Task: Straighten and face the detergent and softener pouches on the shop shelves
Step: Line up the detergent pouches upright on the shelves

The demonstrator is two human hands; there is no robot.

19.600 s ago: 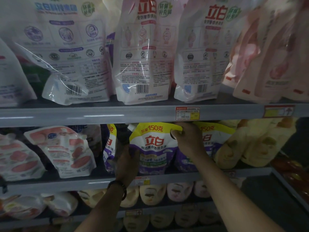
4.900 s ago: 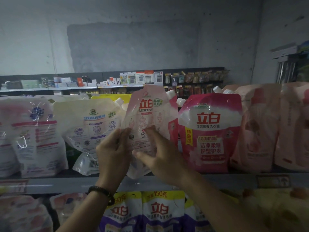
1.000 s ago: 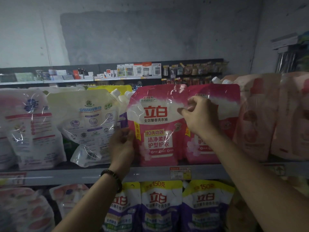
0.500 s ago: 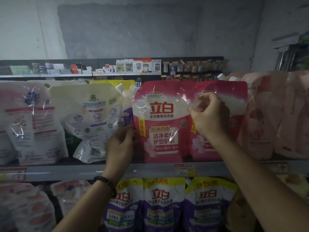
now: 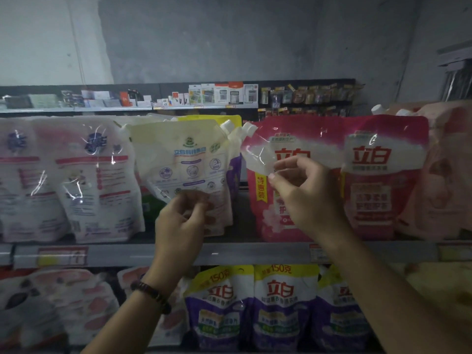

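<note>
Upper shelf [image 5: 229, 254], front view. My right hand [image 5: 304, 192], fingers curled, pinches the clear upper-left corner of the pink pouch [image 5: 288, 139]; this pouch stands upright on the shelf, long axis vertical, printed front toward me, spout [image 5: 249, 128] pointing up-left; a second pink pouch [image 5: 383, 175] stands just beside it. My left hand [image 5: 181, 223], blurred, curls before the lower part of the cream pouch [image 5: 184, 154]; I cannot tell whether it grips; this pouch shows its back, slightly tilted.
</note>
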